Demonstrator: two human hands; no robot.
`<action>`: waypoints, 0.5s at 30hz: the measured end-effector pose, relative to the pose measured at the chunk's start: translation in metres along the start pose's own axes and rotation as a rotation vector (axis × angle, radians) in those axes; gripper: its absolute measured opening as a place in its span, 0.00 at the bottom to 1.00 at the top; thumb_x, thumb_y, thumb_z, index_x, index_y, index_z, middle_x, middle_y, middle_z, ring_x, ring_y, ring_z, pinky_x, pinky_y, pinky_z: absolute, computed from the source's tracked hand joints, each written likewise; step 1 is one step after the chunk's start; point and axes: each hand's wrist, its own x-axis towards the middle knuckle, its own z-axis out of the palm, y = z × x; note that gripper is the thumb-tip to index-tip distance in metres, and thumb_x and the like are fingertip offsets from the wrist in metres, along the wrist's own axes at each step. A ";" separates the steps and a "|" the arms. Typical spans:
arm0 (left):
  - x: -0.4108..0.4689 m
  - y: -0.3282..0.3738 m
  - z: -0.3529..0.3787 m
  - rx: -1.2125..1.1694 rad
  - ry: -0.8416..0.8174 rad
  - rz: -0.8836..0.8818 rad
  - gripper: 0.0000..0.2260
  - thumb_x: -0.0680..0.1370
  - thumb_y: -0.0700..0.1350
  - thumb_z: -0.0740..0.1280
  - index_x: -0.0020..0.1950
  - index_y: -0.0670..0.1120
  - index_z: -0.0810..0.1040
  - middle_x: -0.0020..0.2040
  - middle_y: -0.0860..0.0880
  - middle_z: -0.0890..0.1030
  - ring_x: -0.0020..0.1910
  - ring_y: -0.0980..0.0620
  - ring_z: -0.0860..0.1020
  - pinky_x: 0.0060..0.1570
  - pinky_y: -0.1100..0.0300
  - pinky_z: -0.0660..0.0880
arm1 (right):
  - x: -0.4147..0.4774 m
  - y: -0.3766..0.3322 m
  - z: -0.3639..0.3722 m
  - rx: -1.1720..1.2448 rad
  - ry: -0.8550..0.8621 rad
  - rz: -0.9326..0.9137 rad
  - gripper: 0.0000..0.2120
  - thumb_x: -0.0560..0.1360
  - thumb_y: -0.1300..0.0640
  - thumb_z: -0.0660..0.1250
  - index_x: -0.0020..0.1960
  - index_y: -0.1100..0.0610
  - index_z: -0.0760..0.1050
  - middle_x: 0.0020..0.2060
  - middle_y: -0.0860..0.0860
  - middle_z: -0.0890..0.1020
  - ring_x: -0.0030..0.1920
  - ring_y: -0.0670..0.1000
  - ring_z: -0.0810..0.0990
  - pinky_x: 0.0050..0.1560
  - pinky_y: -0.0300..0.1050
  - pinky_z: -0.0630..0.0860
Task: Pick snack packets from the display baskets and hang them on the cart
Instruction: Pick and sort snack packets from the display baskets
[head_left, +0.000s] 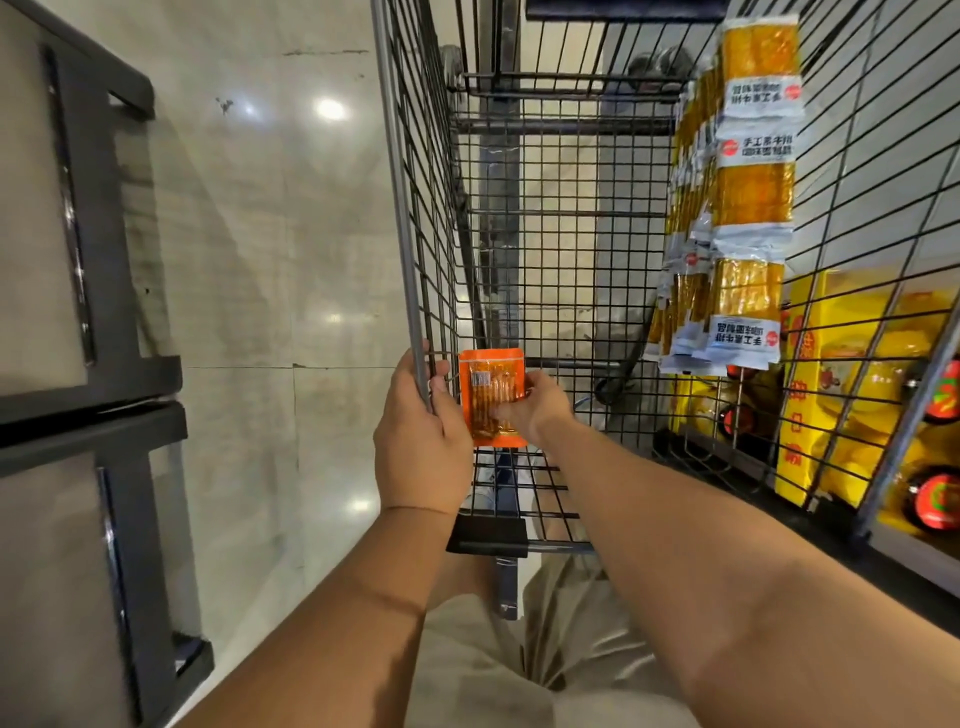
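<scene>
So right now my left hand (423, 431) is wrapped round the top rail of the cart (402, 218) on its left wall, fingers curled over the wire. My right hand (537, 410) is pinching an orange snack packet (491, 395), held upright and flat against the inside of that same wall, near the corner closest to me.

Over on the right wall, strips of yellow packets (750, 208) already hang in a bunch, so I reckon this one starts off the left side.

Tips as I see it: keep the left hand clamped so the cart doesn't roll, and hold the packet low so its top edge is free to catch. I can't make out a hang hole or any hook from here. I'd feel for it before letting go, otherwise it just drops to the cart floor.
</scene>
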 end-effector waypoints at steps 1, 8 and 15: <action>0.000 0.000 0.000 0.001 0.001 -0.003 0.15 0.85 0.48 0.56 0.71 0.49 0.69 0.59 0.53 0.82 0.50 0.47 0.84 0.49 0.50 0.81 | 0.000 0.000 0.000 0.023 -0.006 0.002 0.29 0.74 0.58 0.75 0.71 0.55 0.68 0.61 0.49 0.79 0.57 0.48 0.78 0.53 0.37 0.72; 0.003 -0.002 0.004 0.000 0.020 0.002 0.14 0.85 0.48 0.56 0.71 0.51 0.69 0.59 0.55 0.82 0.51 0.47 0.84 0.49 0.44 0.82 | 0.000 -0.014 0.002 0.014 -0.049 -0.067 0.34 0.70 0.58 0.78 0.71 0.56 0.66 0.61 0.51 0.78 0.66 0.54 0.74 0.70 0.55 0.69; 0.003 -0.006 0.003 -0.010 0.032 0.002 0.14 0.85 0.49 0.56 0.70 0.51 0.69 0.58 0.52 0.83 0.53 0.47 0.83 0.51 0.43 0.82 | -0.048 -0.018 -0.059 0.209 -0.247 -0.213 0.17 0.72 0.66 0.74 0.57 0.51 0.77 0.53 0.51 0.85 0.56 0.52 0.82 0.67 0.59 0.73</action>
